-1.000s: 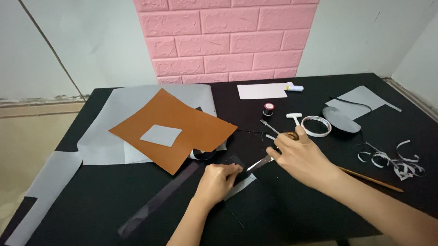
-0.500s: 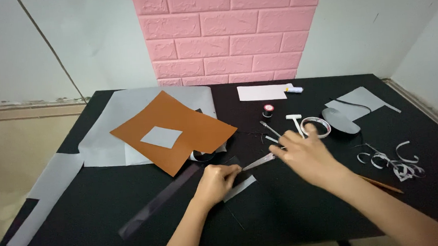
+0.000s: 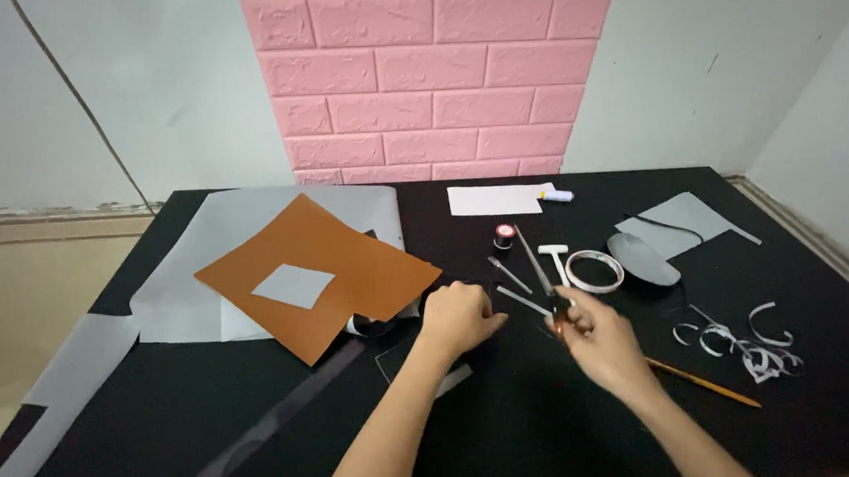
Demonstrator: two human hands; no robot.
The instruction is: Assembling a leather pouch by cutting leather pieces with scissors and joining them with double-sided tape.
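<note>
Right hand (image 3: 599, 341) pinching scissors (image 3: 543, 276) right of brown sheet (image 3: 315, 273); left hand (image 3: 458, 316) curled, pressing table (image 3: 551, 435). Advisable: steady work, blades clear of fingers.

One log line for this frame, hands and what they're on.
left hand fisted on black table | right hand pinching thin metal tool | tape ring beside | orange sheet left

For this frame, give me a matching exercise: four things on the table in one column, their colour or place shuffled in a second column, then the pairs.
Things:
1. leather sheet
2. tape roll
3. pencil
4. paper strips

Descriptions:
A. curled white scraps at the table's right side
B. brown, with a grey square lying on it
C. white ring beside a grey oval piece
D. lies just right of the right hand's forearm

Pairs: 1-B, 2-C, 3-D, 4-A
</note>
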